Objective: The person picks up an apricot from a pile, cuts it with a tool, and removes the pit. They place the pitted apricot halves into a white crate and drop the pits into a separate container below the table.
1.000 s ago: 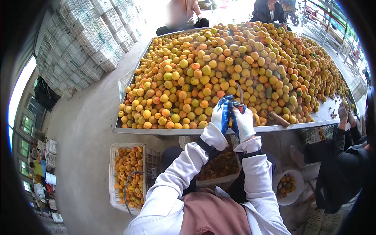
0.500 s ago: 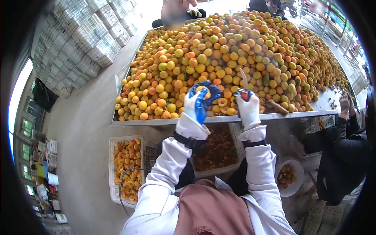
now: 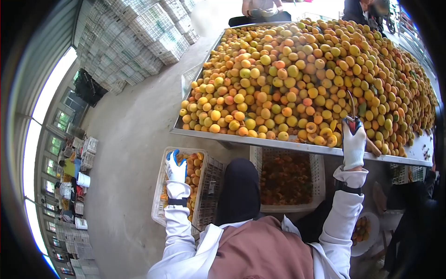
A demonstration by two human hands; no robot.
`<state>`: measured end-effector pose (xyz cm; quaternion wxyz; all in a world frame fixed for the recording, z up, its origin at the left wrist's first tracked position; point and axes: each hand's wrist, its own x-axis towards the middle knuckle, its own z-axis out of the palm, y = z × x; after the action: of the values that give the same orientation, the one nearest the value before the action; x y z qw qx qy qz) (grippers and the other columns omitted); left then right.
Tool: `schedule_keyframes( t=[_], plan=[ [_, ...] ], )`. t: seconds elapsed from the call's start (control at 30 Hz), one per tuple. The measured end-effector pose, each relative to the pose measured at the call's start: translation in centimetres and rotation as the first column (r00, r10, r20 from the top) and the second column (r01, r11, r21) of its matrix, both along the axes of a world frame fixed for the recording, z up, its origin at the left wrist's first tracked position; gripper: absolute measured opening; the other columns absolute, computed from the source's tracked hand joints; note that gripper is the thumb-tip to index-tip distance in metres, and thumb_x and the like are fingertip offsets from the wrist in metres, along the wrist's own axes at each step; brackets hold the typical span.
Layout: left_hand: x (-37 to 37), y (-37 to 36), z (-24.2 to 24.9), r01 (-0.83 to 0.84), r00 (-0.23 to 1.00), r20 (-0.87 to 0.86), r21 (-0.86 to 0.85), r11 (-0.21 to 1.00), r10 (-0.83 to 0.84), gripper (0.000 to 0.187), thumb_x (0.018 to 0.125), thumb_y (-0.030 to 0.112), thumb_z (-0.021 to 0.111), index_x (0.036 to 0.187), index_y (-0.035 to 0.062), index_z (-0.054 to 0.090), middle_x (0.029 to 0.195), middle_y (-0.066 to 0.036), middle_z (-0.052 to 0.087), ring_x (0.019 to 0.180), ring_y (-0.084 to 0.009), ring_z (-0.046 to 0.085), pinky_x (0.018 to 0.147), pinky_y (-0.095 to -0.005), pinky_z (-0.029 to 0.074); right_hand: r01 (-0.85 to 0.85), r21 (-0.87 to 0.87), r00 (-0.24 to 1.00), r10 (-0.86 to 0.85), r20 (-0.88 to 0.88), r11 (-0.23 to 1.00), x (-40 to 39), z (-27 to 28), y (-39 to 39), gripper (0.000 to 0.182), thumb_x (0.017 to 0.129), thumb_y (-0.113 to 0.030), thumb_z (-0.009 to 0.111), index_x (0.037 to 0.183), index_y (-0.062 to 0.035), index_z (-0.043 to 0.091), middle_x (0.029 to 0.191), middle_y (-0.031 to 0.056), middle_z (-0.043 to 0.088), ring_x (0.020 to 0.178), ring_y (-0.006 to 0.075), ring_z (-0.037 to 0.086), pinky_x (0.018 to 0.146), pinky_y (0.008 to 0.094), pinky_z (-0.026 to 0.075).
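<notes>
My left hand (image 3: 176, 166), in a white glove with blue-coated fingers, is over a white crate (image 3: 159, 209) of halved apricots (image 3: 193, 171). Its fingers are apart, and I see no fruit in them. At the table's front edge, my gloved right hand (image 3: 354, 144) is closed around the red handle of a curved knife (image 3: 351, 104), its blade pointing up. Whole apricots (image 3: 288, 69) are heaped across the metal table (image 3: 260, 140). Near the right hand, several cut apricots (image 3: 320, 139) lie by the edge.
A second crate (image 3: 317, 186) with dark reddish-brown contents stands under the table. To its right is a white bucket (image 3: 371, 232) holding fruit. A wooden handle (image 3: 373, 147) lies at the table's edge. Other people sit at the far side and right. Stacked crates (image 3: 139, 32) rise at left.
My left hand has moved from above the table, where it held an apricot, down left to the crate of halves. The right hand still grips the knife. The whole view has shifted left.
</notes>
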<state>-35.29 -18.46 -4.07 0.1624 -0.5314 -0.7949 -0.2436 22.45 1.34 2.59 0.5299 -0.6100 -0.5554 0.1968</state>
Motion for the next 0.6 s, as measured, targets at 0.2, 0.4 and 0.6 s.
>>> schedule_keyframes(
  t=[0.2,0.4,0.6],
  plan=[
    [8.0,7.4,5.1,0.293,0.919,0.226,0.152,0.944,-0.322,0.043,0.082,0.014,0.079,0.120,0.0031,0.064,0.116,-0.016,0.066,0.108,-0.0323,0.063,0.097,-0.0403,0.049,-0.105,-0.046,0.994,0.104,-0.026,0.993,-2.7,0.5,-0.4,0.030,0.094,-0.023,0.068,0.111,0.0017,0.063,0.093,0.0137,0.070,0.082,0.0231,0.066,0.077,0.0349,0.050],
    [18.0,18.8,7.7,0.528,0.819,0.208,0.092,0.844,-0.535,0.033,0.080,0.018,0.083,0.107,0.0049,0.070,0.106,-0.012,0.067,0.082,-0.0247,0.069,0.075,-0.0342,0.056,-0.118,-0.076,0.989,0.124,0.085,0.990,-2.9,0.0,-0.8,0.027,0.098,-0.023,0.061,0.113,-0.0009,0.061,0.089,0.0137,0.069,0.079,0.0279,0.065,0.074,0.0370,0.050],
    [25.0,23.6,8.4,0.218,0.810,-0.303,-0.639,0.737,-0.502,0.043,0.094,0.050,0.058,0.113,0.0109,0.064,0.110,-0.011,0.065,0.105,-0.0277,0.058,0.092,-0.0498,0.039,-0.116,-0.117,0.989,0.126,0.079,0.986,-1.4,-1.1,-0.7,0.026,0.098,-0.023,0.060,0.111,-0.0017,0.065,0.093,0.0173,0.072,0.086,0.0341,0.069,0.076,0.0397,0.051]
  ],
)
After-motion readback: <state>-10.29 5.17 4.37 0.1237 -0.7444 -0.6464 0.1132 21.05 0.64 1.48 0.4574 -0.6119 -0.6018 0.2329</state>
